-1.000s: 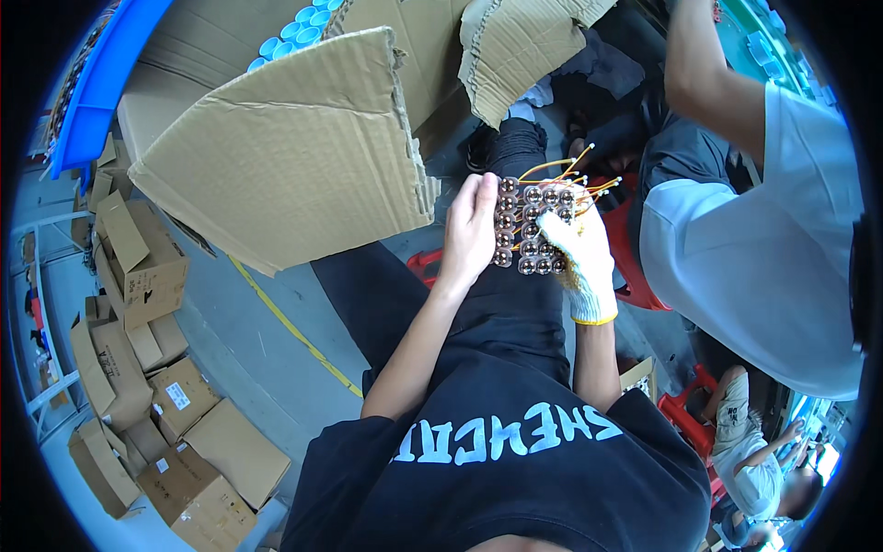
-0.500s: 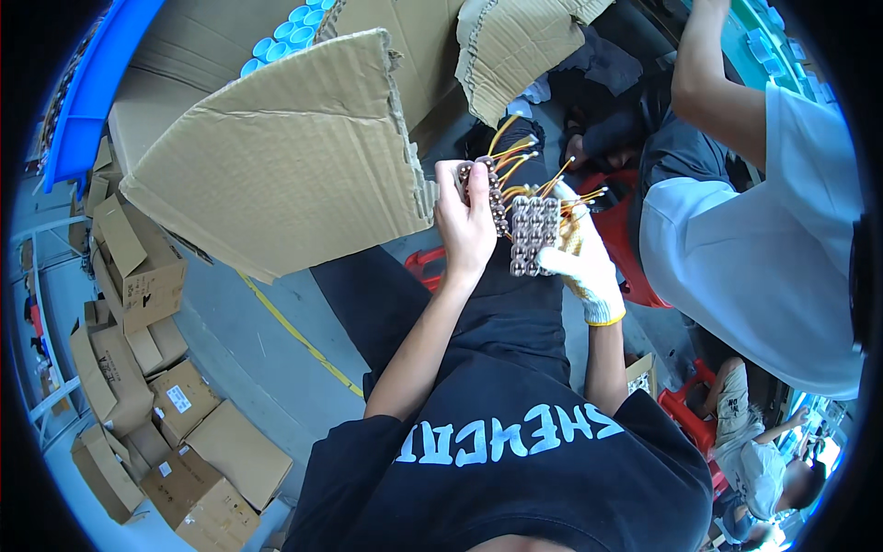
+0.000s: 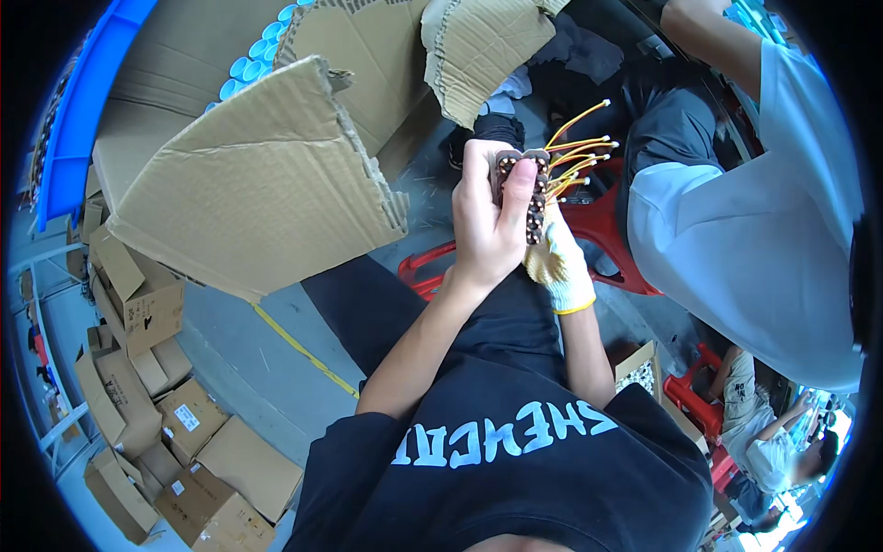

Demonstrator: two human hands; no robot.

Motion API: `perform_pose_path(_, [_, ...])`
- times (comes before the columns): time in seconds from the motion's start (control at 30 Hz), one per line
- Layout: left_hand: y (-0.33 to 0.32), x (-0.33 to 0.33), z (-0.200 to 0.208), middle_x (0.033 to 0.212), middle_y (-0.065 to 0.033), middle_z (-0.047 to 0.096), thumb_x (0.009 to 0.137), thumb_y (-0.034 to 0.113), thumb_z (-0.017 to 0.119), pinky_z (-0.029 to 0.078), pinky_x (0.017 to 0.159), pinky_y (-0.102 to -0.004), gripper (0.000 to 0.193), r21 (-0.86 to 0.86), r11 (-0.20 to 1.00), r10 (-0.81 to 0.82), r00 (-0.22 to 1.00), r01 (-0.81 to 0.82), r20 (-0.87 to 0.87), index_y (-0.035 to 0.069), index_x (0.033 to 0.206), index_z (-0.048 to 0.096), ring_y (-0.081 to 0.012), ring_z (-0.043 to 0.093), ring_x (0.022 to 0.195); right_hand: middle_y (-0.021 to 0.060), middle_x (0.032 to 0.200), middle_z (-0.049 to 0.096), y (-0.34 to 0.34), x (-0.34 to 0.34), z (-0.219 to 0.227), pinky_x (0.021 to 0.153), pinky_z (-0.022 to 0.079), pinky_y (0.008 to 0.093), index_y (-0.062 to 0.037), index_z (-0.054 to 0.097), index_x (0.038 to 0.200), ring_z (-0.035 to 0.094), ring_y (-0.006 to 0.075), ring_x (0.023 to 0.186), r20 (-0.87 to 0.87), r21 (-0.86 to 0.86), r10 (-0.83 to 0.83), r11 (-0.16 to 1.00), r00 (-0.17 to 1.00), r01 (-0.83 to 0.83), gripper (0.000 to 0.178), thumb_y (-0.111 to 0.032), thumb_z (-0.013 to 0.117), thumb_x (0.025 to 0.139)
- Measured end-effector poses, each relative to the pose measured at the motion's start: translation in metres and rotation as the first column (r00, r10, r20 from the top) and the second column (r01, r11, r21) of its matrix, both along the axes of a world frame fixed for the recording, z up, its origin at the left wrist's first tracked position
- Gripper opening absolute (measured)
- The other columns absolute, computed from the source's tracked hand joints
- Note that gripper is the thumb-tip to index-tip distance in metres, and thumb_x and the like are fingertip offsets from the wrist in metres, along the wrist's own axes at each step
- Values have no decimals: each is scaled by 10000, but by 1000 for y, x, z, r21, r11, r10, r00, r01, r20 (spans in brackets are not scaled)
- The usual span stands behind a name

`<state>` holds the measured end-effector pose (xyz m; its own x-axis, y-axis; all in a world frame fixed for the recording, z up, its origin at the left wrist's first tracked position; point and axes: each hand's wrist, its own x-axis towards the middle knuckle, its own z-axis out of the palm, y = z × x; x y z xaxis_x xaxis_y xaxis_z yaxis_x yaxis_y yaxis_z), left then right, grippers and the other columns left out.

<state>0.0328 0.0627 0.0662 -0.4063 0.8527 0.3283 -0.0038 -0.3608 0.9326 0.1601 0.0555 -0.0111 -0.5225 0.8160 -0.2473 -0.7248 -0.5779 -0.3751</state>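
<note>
Dark blocks of small round metallic parts (image 3: 535, 213), with copper-coloured ends, are held together in front of me. Yellow and orange wires (image 3: 575, 164) with small white tips fan out from their right side. My left hand (image 3: 489, 216), bare, is closed round the blocks from the left, its thumb pressed across their face. Below and to the right, my right hand (image 3: 559, 262) wears a white knitted glove with a yellow cuff and holds the blocks from underneath; its fingertips are mostly hidden behind them.
Torn cardboard flaps (image 3: 258, 175) of a large box rise at the left front, with light-blue cups (image 3: 241, 74) behind. Open cartons (image 3: 184, 414) are piled at lower left. A co-worker in a white shirt (image 3: 745, 230) sits close on the right, near a red stool (image 3: 607, 235).
The two wired blocks, apart half a second ago, are now together. My gloved right hand has moved left and down, partly behind them. The cardboard has shifted slightly left in view.
</note>
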Motion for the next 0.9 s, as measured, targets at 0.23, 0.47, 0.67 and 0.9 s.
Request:
perform_pose_path(0.23, [-6,-6,44,741,-39,544,943,162,546,409,544,-206,187,25,997,69,996,-67,-49,4,938,445,-49,504,619,136,1290,485,12,-11,2,939,454,356,-52,260,1412,525,225,1144,197,48,-40,998,980,31,758,-65,660,768])
perform_pose_path(0.47, [-24,-48,72,821,-45,569,992,227,416,469,572,-212,220,-52,986,167,978,-161,125,22,989,494,-57,538,651,195,1197,539,10,22,-11,851,478,393,-36,288,1400,576,297,1018,908,288,-417,701,-47,-653,864,-336,739,727])
perform_pose_path(0.67, [-24,-32,34,819,-22,569,1017,210,311,472,600,-205,295,-224,974,118,914,-30,388,34,1011,548,-56,541,645,217,1192,526,-2,6,3,853,463,436,-23,299,1390,567,337,1028,796,102,-547,543,-259,-834,894,-399,738,709])
perform_pose_path(0.9, [-29,-34,28,808,-10,559,1026,272,304,449,614,-208,338,-289,956,132,948,-45,290,29,979,534,-50,524,675,219,1152,561,15,38,3,819,480,426,-13,421,1318,579,330,1030,799,303,-585,591,-139,-748,674,-361,668,796])
